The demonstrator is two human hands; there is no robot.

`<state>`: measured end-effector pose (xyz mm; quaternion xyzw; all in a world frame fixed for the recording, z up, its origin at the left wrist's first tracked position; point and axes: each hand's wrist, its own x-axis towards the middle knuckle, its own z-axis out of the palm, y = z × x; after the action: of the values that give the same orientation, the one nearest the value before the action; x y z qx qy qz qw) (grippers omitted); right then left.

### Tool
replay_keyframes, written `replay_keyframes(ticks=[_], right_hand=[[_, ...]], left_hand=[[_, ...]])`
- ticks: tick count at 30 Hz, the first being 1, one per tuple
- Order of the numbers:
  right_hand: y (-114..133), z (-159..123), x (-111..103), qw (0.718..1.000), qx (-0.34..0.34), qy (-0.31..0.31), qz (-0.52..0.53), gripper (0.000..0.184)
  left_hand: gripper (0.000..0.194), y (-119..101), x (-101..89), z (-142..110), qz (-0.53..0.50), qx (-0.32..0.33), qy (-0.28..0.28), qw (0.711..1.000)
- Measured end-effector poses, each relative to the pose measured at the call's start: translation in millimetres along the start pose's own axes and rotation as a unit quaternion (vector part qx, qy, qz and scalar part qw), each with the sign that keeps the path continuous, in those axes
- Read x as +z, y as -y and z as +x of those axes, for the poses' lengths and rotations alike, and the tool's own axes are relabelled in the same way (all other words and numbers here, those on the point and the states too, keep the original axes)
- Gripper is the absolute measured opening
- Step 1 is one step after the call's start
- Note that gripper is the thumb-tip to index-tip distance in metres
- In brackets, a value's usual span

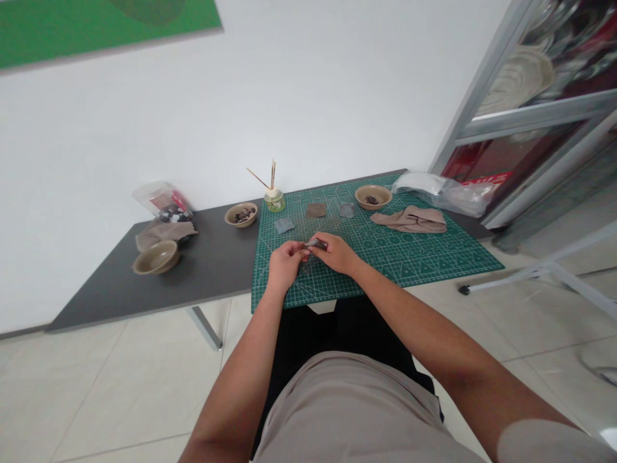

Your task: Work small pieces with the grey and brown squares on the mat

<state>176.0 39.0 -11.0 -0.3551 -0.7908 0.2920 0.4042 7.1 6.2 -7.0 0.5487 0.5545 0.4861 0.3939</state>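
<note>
Left hand (286, 265) and right hand (336, 252) pinch small dark piece (315, 244) between them
Over green cutting mat (400, 257) on grey table (202, 263); white wall (241, 96) at 12 o'clock, glass cabinet (525, 109) at 1, tiled floor (120, 386) at 7; plastic bag (443, 196) at 2, red label (484, 178) unreadable

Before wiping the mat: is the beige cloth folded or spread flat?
Loosely bunched, not spread: the beige cloth lies in rumpled folds on the green cutting mat.
</note>
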Motion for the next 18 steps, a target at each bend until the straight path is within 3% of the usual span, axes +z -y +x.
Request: replay_keyframes(ticks=[18], right_hand=[[1.8, -0.6, 0.0, 1.0, -0.003, -0.014, -0.004, 0.008]], left_hand=[[0.015, 0.5, 0.7, -1.0, 0.013, 0.004, -0.008, 1.0]])
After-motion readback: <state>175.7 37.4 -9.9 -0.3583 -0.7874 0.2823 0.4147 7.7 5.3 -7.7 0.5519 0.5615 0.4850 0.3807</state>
